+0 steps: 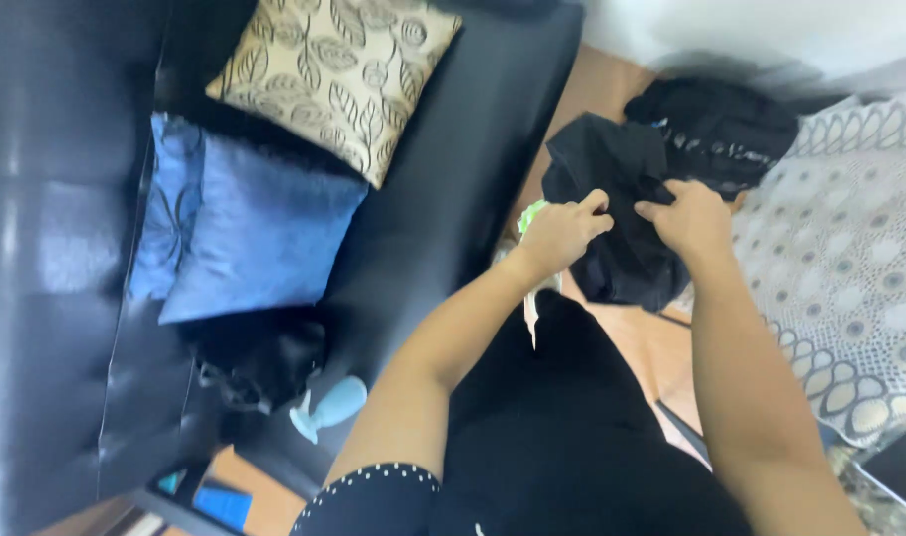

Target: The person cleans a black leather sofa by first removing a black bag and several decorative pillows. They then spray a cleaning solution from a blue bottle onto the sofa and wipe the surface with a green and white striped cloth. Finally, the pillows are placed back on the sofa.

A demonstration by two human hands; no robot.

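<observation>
Both my hands grip a black garment [617, 213] held up in front of me, above a wooden floor. My left hand [562, 233] pinches its upper edge on the left side, fingers closed. My right hand [691, 218] pinches the same edge a little to the right. The cloth hangs down below both hands. A light green and white item [530, 223] shows just behind my left wrist; what it is I cannot tell. A second dark bundle [716, 129] lies beyond the garment.
A black sofa [453, 179] fills the left, with a beige leaf-patterned cushion [339, 74], a blue cushion [255, 233], a black bag [259, 357] and a pale blue bottle [329, 407]. A white crocheted cover [850, 258] lies at the right.
</observation>
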